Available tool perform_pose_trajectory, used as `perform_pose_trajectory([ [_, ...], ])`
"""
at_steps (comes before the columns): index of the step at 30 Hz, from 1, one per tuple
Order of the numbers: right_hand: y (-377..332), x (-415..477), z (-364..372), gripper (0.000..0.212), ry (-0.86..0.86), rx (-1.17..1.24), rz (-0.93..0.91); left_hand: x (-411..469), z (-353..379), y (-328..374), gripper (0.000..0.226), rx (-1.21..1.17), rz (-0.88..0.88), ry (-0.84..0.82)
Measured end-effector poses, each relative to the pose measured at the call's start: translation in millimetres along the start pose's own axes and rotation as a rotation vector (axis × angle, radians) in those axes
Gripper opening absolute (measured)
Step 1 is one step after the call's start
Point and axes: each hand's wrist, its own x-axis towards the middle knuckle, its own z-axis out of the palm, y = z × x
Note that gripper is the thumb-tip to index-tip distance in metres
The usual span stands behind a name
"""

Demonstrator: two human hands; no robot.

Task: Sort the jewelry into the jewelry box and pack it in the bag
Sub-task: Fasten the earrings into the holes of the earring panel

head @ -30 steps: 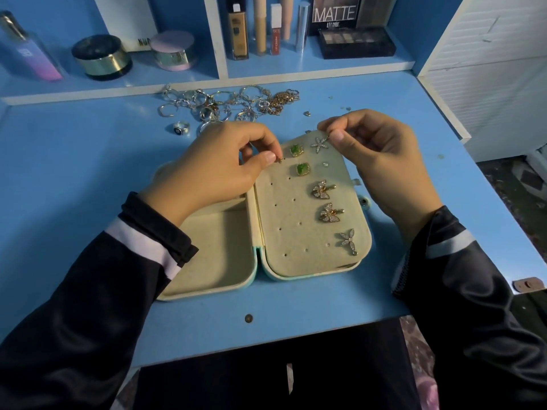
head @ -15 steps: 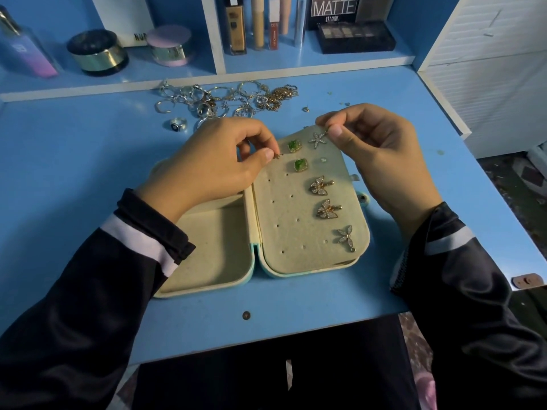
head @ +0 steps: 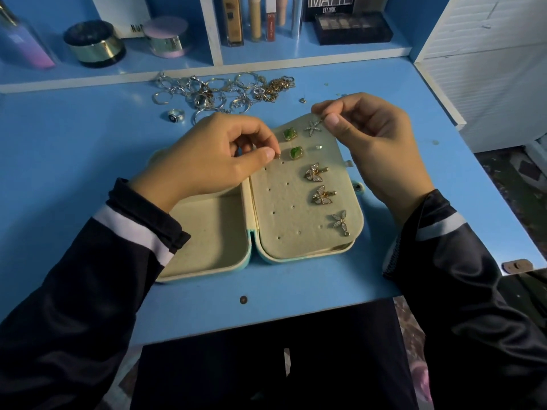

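In the head view, the jewelry box (head: pixel 207 255) is seen lying open on the blue desk (head: pixel 74 149), its two halves side by side. The left half is a plain lined tray. The right half is covered by a perforated earring panel (head: pixel 284 220).

The left hand (head: pixel 219 155) is held over the far end of the tray. Its thumb and forefinger are closed together on a tiny gold piece (head: pixel 278 156), which is held at the panel's left edge just beside the lower of two green studs (head: pixel 296 152). The other fingers are curled into the palm.

The right hand (head: pixel 376 143) is held at the panel's far right corner. Thumb and forefinger are pinched together just beside a starfish earring (head: pixel 313 127). Whether the panel's edge or a small part is gripped there cannot be told.

Along the panel's right side two butterfly earrings (head: pixel 315 172) and a silver flower earring (head: pixel 340 221) are pinned.

A heap of rings and chains (head: pixel 225 91) is spread on the desk beyond the box, with one ring (head: pixel 176 116) lying apart from it. Cosmetics (head: pixel 94 44) are ranged on the shelf behind.
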Motion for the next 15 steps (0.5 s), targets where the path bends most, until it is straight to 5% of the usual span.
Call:
perform_pose_trajectory([
  [15,5.1,2.9,-1.5,0.006,-0.024,0.042,-0.030,7.8,4.7,-3.6,0.013,0.009,-0.068,0.115],
])
